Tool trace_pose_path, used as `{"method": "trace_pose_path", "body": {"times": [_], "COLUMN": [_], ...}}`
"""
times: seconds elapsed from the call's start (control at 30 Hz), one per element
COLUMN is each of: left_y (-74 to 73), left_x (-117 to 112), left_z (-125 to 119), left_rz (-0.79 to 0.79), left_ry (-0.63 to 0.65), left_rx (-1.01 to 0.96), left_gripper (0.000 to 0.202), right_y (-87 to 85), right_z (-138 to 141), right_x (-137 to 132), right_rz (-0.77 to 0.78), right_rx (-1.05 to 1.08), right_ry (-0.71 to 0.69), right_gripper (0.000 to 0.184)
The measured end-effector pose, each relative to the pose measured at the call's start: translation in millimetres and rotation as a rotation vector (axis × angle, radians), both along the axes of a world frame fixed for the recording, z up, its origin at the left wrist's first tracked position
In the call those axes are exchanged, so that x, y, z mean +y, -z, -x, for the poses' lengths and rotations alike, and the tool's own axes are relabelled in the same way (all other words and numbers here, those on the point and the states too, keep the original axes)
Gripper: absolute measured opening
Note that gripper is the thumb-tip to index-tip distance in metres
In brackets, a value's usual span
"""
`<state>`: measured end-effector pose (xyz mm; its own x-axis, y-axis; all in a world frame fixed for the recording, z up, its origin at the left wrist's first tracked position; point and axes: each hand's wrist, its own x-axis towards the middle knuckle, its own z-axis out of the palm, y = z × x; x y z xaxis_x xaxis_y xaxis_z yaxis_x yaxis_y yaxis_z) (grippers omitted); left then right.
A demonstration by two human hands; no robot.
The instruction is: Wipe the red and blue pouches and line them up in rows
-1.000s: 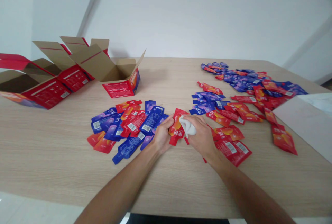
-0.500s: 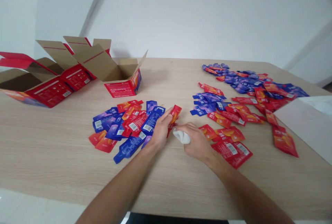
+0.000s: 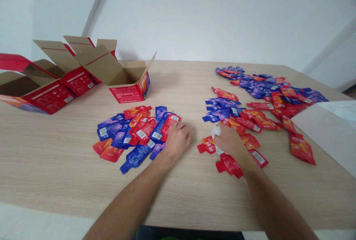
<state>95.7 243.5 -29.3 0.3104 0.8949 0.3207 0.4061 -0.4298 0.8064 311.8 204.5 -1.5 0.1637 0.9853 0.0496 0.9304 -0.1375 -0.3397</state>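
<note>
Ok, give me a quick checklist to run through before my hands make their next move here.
1. White cloth gripped in the right hand: ok.
2. Left hand free of the red pouch with the barcode beside it: cannot tell, the hand hides part of that pouch.
3. Red pouch at the cloth fully in sight: not ok, partly covered.
4. Left pouch group and right pouch group apart: ok, bare table between.
5. Rightmost carton open: ok, flaps spread.

Left hand over red pouch, possibly touching, right hand clutching white cloth
</note>
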Motion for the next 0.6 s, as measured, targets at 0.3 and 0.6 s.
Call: {"method": "trace_pose_path", "body": {"times": [0.3,0.6], "left_y": [7.5,-2.5], "left_x": [-21.8,-11.7], "left_z": [-23.4,-11.1], "left_rz": [0.074,0.555], "left_ry": [0.183,0.006], "left_rx": [0.113,-0.290], "left_gripper": [0.036,0.014], "right_y": [1.8,-3.6], "right_z": [18.4,23.0], "right_x": [5.7,1.2], "right_rz": [-0.217,-0.382], "right_rx": [0.303,0.382], "right_ry": [0.008,0.036], "right_gripper": [0.021,0.024]}}
